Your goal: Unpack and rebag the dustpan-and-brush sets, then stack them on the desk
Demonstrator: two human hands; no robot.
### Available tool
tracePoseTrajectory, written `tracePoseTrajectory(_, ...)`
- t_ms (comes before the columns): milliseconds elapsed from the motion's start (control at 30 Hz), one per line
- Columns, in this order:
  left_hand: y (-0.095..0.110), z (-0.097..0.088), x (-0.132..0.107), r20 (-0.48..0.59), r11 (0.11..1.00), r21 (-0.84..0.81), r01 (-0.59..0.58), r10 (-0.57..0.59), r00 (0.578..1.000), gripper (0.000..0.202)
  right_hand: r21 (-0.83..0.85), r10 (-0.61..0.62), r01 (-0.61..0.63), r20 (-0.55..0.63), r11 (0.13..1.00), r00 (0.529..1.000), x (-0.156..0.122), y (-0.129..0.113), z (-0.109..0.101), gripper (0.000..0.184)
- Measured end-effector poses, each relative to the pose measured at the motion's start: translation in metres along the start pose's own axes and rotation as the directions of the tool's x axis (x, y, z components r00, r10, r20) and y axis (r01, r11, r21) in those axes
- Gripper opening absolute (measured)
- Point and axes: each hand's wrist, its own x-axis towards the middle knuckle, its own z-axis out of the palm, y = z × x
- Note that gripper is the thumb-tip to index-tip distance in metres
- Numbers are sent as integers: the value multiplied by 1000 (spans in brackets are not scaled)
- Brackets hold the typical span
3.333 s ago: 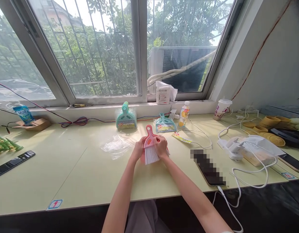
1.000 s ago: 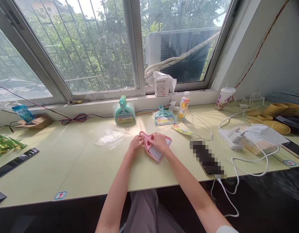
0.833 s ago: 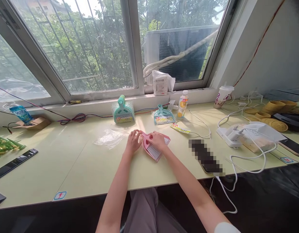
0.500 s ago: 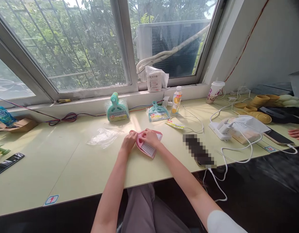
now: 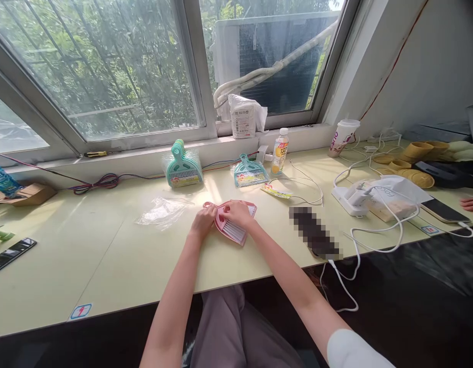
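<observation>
On the pale yellow-green table in front of me lies a pink dustpan [image 5: 224, 233], its handle pointing left. A pink hand brush [image 5: 234, 231] with white bristles is nested in it. My left hand [image 5: 204, 220] is closed round the handle end. Over the brush's upper part, my right hand [image 5: 238, 212] has its fingers bent and pinched together near the handle; the fingertips are partly hidden. To the left lies a crumpled clear plastic bag [image 5: 161, 212]. Behind stand wrapped green dustpan sets [image 5: 184, 171] and one more wrapped green set [image 5: 249, 171].
A printed card [image 5: 275, 191], a juice bottle [image 5: 280, 153] and a pixelated dark object [image 5: 315, 232] are to the right. Beyond them are a power strip [image 5: 349, 202] with white cables and a paper cup [image 5: 343, 138]. Another person's hand [image 5: 472, 204] shows at the right edge.
The view has shifted slightly. Both hands stay on the pink dustpan and brush, with the right hand's fingers moved only a little.
</observation>
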Motion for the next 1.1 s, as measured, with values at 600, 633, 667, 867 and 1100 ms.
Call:
tracePoseTrajectory(600,3,6,-3,-161,936,-341,-86,32,986,25,64,16,-20,59,998,998,-4,8,-19,16)
tracePoseTrajectory(633,3,6,-3,-153,938,-337,-86,35,988,26,69,12,-17,66,997,998,-4,9,-19,16)
tracePoseTrajectory(667,3,6,-2,-138,942,-326,-80,37,990,26,69,9,-14,77,998,997,-4,9,-19,16)
tracePoseTrajectory(867,1,2,-3,-98,945,-327,-14,-19,995,26,46,-6,4,44,999,999,-3,4,-16,19)
tracePoseTrajectory(1100,6,-14,6,-328,726,-661,191,-508,796,38,212,52,-18,-156,977,986,-2,-6,-14,21)
